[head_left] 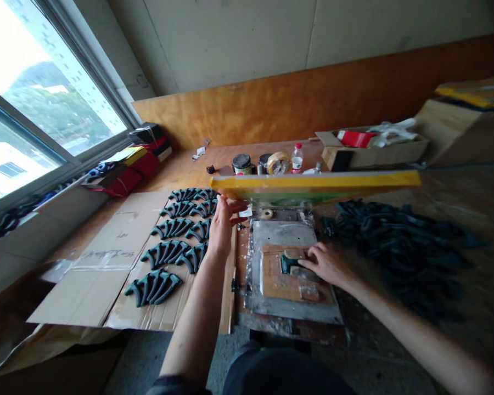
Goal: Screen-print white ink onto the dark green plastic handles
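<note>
My left hand (223,222) is at the left end of a raised, yellow-taped screen-printing frame (316,181), its fingers curled at the frame's lower edge. My right hand (323,262) pinches the end of a dark green, handle-shaped plastic part (288,264). That part lies on a wooden jig board (271,285) with small blocks on it. Beneath the board is a grey metal plate (253,302). Left of my left arm, several rows of similar curved green parts (154,288) rest on cardboard (119,263).
A blurred heap of dark green parts (395,247) lies to the right. Behind the frame stand a lidded can (242,162), a tape roll (279,163) and a red-capped bottle (297,159). An open carton (379,153) sits at the back right. Windows are on the left.
</note>
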